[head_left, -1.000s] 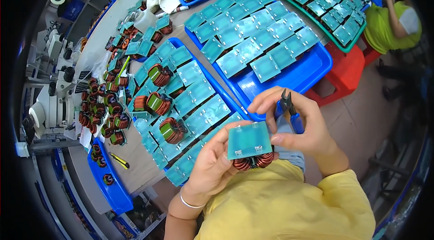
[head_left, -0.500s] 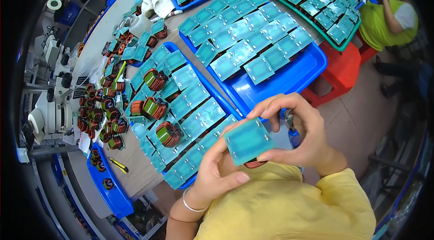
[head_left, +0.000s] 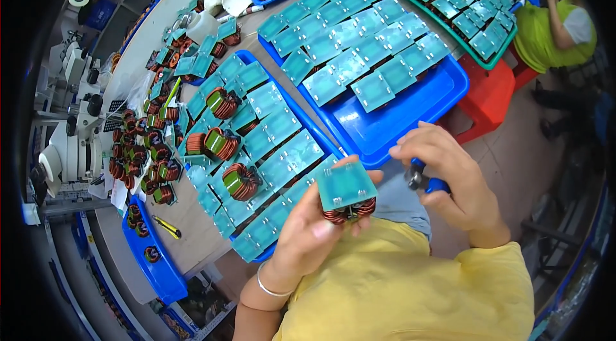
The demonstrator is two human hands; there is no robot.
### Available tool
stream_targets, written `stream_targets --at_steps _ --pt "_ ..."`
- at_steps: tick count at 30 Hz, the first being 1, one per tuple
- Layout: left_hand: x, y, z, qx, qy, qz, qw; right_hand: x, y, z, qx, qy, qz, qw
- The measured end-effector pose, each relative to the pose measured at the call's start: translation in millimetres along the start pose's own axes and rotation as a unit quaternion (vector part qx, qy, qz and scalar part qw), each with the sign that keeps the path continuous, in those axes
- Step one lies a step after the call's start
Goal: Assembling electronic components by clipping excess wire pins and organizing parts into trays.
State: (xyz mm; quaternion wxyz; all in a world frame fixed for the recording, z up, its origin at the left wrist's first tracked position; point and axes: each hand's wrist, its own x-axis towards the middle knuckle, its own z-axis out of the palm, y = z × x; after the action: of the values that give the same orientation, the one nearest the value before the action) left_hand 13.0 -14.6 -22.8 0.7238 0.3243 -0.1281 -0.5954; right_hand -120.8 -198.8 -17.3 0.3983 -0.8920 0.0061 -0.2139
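My left hand [head_left: 303, 233] is closed around a toroidal choke coil [head_left: 347, 187], copper windings below and a square green board on top. The board's upper face tips toward me, and small metal pins show near its edge. To the right of it, my right hand [head_left: 463, 188] curls round blue-handled side cutters [head_left: 417, 177], apart from the coil. Just left of my hands lies a blue tray [head_left: 333, 143] packed with rows of similar board-topped coils. On top of these rest several bare copper coils [head_left: 241, 182] with green cores.
A second blue tray [head_left: 443, 98] of board-topped coils stands beyond my hands, with a green tray [head_left: 493, 58] at far right. Loose coils [head_left: 133, 148] crowd the table's left, near a yellow utility knife [head_left: 168, 228]. A red stool [head_left: 482, 106] and a co-worker [head_left: 552, 36] are to the right.
My right hand has let go of the coil and moved right, the cutters still in it. In my left hand the coil has tilted, so its windings show.
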Motion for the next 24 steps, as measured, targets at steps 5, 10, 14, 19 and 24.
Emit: stream_targets --at_steps 5,10,14,19,24 --pt "0 -3 1 0.299 0.074 0.077 0.948 -6 -19 1 -0.085 -0.045 -0.006 0.995" --pt "-5 -2 0 0.396 0.043 0.107 0.911 -8 -24 2 -0.151 -0.063 -0.004 0.986" --pt "-5 -6 10 0.404 0.145 0.107 0.897 -12 -26 1 -0.174 -0.073 -0.01 0.982" --pt "-7 -5 6 0.508 0.055 0.172 0.842 -16 -28 -1 -0.192 -0.077 -0.017 0.978" --pt "-5 -5 10 0.54 0.045 0.188 0.819 -18 -30 -6 -0.206 -0.083 -0.024 0.975"
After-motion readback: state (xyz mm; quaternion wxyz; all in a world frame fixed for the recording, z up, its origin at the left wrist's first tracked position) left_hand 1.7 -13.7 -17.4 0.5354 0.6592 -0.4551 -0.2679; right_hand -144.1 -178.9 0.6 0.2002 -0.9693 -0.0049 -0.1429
